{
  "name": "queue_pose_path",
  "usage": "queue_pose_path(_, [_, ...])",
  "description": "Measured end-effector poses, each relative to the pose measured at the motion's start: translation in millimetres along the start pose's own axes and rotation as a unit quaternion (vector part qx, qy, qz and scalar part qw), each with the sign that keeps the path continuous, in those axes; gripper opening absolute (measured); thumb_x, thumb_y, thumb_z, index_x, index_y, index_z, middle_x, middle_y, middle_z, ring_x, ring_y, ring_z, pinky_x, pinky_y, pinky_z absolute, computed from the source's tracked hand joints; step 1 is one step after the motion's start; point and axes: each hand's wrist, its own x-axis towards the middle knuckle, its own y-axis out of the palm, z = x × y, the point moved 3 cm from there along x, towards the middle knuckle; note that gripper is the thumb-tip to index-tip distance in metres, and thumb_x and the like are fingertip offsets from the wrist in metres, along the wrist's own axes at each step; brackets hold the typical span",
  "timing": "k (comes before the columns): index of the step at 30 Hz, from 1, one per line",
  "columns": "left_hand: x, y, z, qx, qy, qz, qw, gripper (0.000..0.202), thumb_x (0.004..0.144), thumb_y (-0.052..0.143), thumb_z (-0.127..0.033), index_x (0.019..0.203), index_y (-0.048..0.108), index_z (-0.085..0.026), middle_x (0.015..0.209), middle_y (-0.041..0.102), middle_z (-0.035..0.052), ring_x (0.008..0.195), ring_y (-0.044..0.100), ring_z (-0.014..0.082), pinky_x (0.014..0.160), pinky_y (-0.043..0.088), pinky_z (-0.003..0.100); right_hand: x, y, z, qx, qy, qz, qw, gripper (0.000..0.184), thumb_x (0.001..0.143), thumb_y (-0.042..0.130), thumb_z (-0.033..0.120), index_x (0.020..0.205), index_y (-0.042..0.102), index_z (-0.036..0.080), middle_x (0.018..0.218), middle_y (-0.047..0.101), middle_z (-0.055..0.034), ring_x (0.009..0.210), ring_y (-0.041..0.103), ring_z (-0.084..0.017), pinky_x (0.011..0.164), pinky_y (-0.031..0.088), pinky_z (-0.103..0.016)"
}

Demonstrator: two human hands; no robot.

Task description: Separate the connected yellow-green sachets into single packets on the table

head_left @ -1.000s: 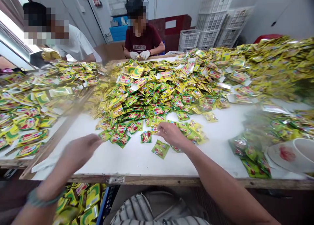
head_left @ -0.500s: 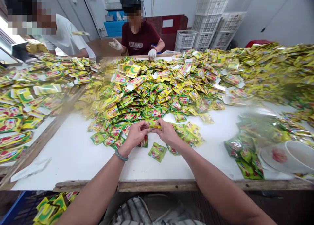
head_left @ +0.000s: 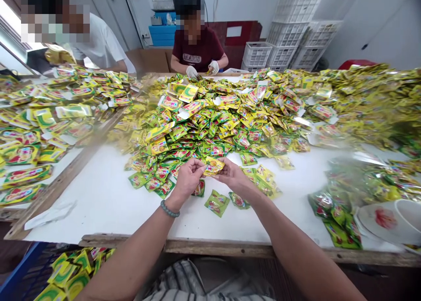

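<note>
Both my hands meet over the white table (head_left: 105, 200) and pinch one small yellow sachet (head_left: 213, 165) between them. My left hand (head_left: 187, 178) grips its left end with curled fingers; a bead bracelet sits on that wrist. My right hand (head_left: 232, 176) grips the right end. Just below them lie loose green sachets (head_left: 216, 202) on the table. A large heap of yellow and green sachets (head_left: 230, 117) spreads behind my hands.
Two other people work at the far side, one in a dark red shirt (head_left: 199, 51) with white gloves, one in white (head_left: 95, 51) at the left. White crates (head_left: 286, 47) stack at the back. A white cup (head_left: 408, 215) sits right. A crate of sachets (head_left: 66, 274) stands below the table's edge.
My left hand came in from the lower left to meet my right hand. Together they lifted a yellow sachet off the pile edge and now hold it flatter toward me.
</note>
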Motion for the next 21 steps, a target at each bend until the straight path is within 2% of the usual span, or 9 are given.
queue_pose_path(2, [0.5, -0.1, 0.7, 0.011, 0.018, -0.012, 1.000, 0.021, 0.070, 0.070, -0.035, 0.074, 0.059, -0.017, 0.066, 0.061, -0.0022, 0.057, 0.059, 0.0112, 0.056, 0.052, 0.024, -1.4, -0.4, 2.9, 0.005, 0.001, -0.008, 1.000, 0.047, 0.062, 0.085, 0.033, 0.099, 0.059, 0.022, 0.093, 0.070, -0.0009, 0.087, 0.065, -0.016, 0.081, 0.050, -0.030])
queue_pose_path(5, [-0.8, 1.5, -1.1, 0.046, 0.055, -0.021, 0.997, 0.019, 0.074, 0.067, -0.035, 0.076, 0.057, -0.018, 0.068, 0.060, -0.0021, 0.059, 0.060, 0.0122, 0.059, 0.053, 0.026, -1.4, 0.8, 3.5, 0.026, 0.021, -0.025, 0.999, 0.042, 0.068, 0.081, 0.042, 0.098, 0.061, 0.021, 0.094, 0.071, -0.0030, 0.086, 0.066, -0.017, 0.078, 0.052, -0.030])
queue_pose_path(7, [-2.3, 3.7, -2.6, 0.067, 0.068, -0.013, 0.995, 0.018, 0.076, 0.066, -0.035, 0.077, 0.057, -0.018, 0.067, 0.060, -0.0022, 0.060, 0.059, 0.0125, 0.060, 0.054, 0.026, -0.7, 1.3, 2.3, 0.013, 0.037, -0.057, 0.998, 0.043, 0.065, 0.082, 0.047, 0.090, 0.060, 0.019, 0.081, 0.071, -0.0026, 0.073, 0.066, -0.016, 0.068, 0.051, -0.028])
queue_pose_path(9, [-3.5, 5.6, -3.1, 0.065, 0.061, -0.007, 0.996, 0.019, 0.077, 0.065, -0.036, 0.077, 0.057, -0.018, 0.066, 0.060, -0.0020, 0.061, 0.059, 0.0129, 0.060, 0.054, 0.027, -0.6, 1.1, 1.8, -0.027, 0.041, -0.091, 0.995, 0.045, 0.062, 0.082, 0.051, 0.080, 0.058, 0.018, 0.063, 0.067, -0.0001, 0.057, 0.061, -0.013, 0.057, 0.047, -0.026])
queue_pose_path(11, [-4.3, 6.5, -3.1, 0.054, 0.049, -0.009, 0.997, 0.020, 0.076, 0.065, -0.037, 0.076, 0.057, -0.019, 0.067, 0.060, -0.0018, 0.062, 0.060, 0.0134, 0.060, 0.054, 0.026, -1.3, 1.7, 2.1, -0.071, 0.041, -0.092, 0.992, 0.044, 0.066, 0.077, 0.056, 0.071, 0.056, 0.018, 0.052, 0.060, 0.0020, 0.047, 0.053, -0.011, 0.051, 0.042, -0.025])
queue_pose_path(13, [-4.7, 7.0, -2.9, 0.051, 0.046, -0.016, 0.998, 0.022, 0.075, 0.066, -0.038, 0.077, 0.057, -0.019, 0.068, 0.060, -0.0017, 0.062, 0.060, 0.0134, 0.059, 0.053, 0.026, -2.3, 2.6, 2.2, -0.102, 0.037, -0.079, 0.991, 0.044, 0.072, 0.071, 0.058, 0.065, 0.055, 0.018, 0.049, 0.057, 0.0026, 0.046, 0.048, -0.010, 0.051, 0.039, -0.025])
queue_pose_path(15, [-4.8, 7.6, -2.9, 0.062, 0.053, -0.017, 0.997, 0.021, 0.075, 0.066, -0.038, 0.077, 0.056, -0.019, 0.069, 0.060, -0.0017, 0.061, 0.059, 0.0132, 0.059, 0.053, 0.027, -2.7, 2.8, 1.5, -0.115, 0.036, -0.071, 0.990, 0.040, 0.074, 0.068, 0.056, 0.069, 0.059, 0.017, 0.056, 0.060, 0.0010, 0.053, 0.053, -0.011, 0.054, 0.040, -0.024])
queue_pose_path(18, [-5.2, 8.8, -3.1, 0.077, 0.056, 0.005, 0.995, 0.021, 0.077, 0.064, -0.038, 0.079, 0.055, -0.019, 0.068, 0.059, -0.0022, 0.058, 0.058, 0.0126, 0.057, 0.051, 0.026, -2.0, 0.8, 1.4, -0.101, 0.018, -0.083, 0.991, 0.038, 0.071, 0.072, 0.051, 0.086, 0.063, 0.017, 0.070, 0.065, -0.0001, 0.064, 0.059, -0.014, 0.059, 0.041, -0.025])
queue_pose_path(21, [-8.8, 10.0, -4.1, 0.093, 0.041, 0.057, 0.993, 0.022, 0.080, 0.062, -0.039, 0.088, 0.053, -0.020, 0.070, 0.059, -0.0026, 0.058, 0.057, 0.0126, 0.058, 0.048, 0.026, -2.0, -6.1, 6.2, -0.126, -0.025, -0.112, 0.985, 0.035, 0.073, 0.070, 0.049, 0.087, 0.060, 0.019, 0.068, 0.059, 0.0026, 0.060, 0.052, -0.013, 0.057, 0.038, -0.025])
